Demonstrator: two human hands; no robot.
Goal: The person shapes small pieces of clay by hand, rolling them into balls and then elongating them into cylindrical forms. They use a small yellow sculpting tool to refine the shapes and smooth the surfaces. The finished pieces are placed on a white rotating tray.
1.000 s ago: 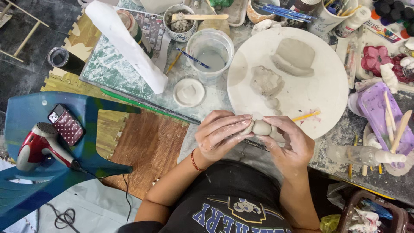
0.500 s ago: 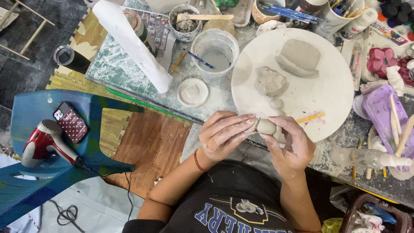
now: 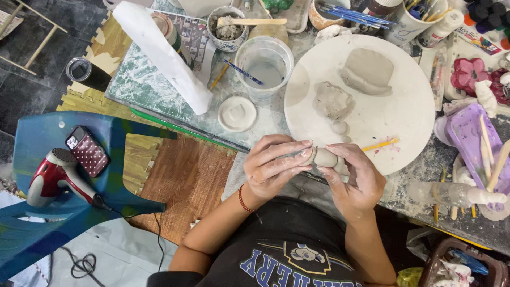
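Both hands are closed around a small lump of grey clay (image 3: 325,158), left hand (image 3: 273,167) cupped over one end, right hand (image 3: 353,172) pinching the other, just off the near edge of the round white board (image 3: 404,127). Clay is judged light, soft, damp, easily dented; best gripped gently at the ends.

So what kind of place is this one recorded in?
Probably a craft or pottery workspace: both hands shape a small clay lump, more clay sits on a round board, and cups of brushes crowd the table.
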